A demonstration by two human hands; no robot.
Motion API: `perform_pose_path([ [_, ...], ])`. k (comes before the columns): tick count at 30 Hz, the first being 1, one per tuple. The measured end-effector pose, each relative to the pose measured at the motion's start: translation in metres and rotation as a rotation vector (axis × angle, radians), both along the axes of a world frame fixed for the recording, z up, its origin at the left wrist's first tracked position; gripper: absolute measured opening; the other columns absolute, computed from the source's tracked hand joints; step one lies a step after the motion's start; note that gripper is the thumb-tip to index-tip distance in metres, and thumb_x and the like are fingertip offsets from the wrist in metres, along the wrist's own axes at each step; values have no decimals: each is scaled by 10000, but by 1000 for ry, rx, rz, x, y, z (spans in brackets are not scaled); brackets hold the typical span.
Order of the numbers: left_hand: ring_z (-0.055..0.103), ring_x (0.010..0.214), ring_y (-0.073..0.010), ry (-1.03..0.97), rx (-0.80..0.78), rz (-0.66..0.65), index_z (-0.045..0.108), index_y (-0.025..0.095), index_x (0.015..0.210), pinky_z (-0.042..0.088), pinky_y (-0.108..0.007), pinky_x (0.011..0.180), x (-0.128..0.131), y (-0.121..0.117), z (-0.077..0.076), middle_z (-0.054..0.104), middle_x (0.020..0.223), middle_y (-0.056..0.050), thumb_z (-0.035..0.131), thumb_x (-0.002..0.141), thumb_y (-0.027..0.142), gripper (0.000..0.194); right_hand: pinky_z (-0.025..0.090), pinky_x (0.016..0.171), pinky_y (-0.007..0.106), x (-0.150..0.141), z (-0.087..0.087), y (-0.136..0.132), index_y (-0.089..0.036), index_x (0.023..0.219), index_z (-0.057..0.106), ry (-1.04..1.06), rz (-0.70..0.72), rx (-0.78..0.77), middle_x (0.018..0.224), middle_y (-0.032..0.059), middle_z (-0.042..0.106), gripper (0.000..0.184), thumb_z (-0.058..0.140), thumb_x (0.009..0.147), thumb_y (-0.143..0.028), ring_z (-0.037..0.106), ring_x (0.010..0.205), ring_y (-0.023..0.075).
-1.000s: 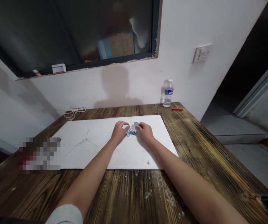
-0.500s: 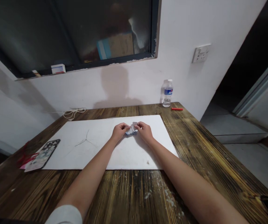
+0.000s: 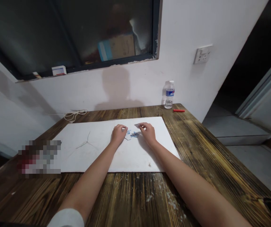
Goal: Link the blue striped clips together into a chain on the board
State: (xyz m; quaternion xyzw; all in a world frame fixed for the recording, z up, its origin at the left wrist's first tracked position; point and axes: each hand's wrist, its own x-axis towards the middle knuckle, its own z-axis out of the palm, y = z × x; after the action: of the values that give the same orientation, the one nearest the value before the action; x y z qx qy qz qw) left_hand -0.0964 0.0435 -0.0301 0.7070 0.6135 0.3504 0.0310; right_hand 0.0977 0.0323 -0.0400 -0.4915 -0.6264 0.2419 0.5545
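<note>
1 grey flat piece [image 3: 136,125] is pinched by its edge in the fingers of the right hand [image 3: 148,132], apparently just above the white board [image 3: 135,157]. 1 blue-patterned piece [image 3: 134,135] lies between the hands; the left fingers curl together beside a blue-edged piece [image 3: 128,132], their grip impossible to tell. The slight edge hold could let the grey flat piece slip or twist; a low brush of the right fingers might displace the blue-patterned piece. The left hand [image 3: 118,135] faces inward; the 2 forearms converge across the bench [image 3: 130,195].
</note>
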Motion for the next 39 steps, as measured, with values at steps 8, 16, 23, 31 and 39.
perform_pose_path([
  [8,611,867,-209,-94,-18,46,700,200,811,457,-324,805,-3,1,1,690,907,-60,544,826,314,194,381,936,385,0,3,-6,-254,894,749,-106,18,-13,969,27,707,430,426,711,-37,543,995,226],
  [16,422,1327,-247,149,-264,-573,629,243,1229,287,-422,1103,10,-18,12,533,1382,-78,528,861,475,446,425,804,332,10,6,-5,-214,821,730,-3,-137,-165,856,39,712,373,396,717,-85,624,873,210],
  [23,167,1444,-274,467,-351,-905,318,345,1464,32,-516,1148,45,-45,25,329,1523,-54,471,858,620,682,468,658,264,17,-1,3,-214,880,678,260,-105,-225,896,11,703,356,359,723,-196,652,669,149],
  [31,173,1443,-278,496,-295,-543,307,345,1467,102,-535,1134,60,-39,8,248,1561,-48,354,899,622,633,490,669,274,21,-5,13,-175,860,662,429,-155,-228,927,68,704,376,348,661,-234,649,772,180],
  [39,117,1437,-381,481,-364,-16,300,224,1480,151,-593,1092,43,-31,-1,205,1554,-183,314,829,735,828,471,612,273,26,-2,14,-175,835,656,537,-233,-246,874,78,685,364,352,643,-234,588,751,180],
])
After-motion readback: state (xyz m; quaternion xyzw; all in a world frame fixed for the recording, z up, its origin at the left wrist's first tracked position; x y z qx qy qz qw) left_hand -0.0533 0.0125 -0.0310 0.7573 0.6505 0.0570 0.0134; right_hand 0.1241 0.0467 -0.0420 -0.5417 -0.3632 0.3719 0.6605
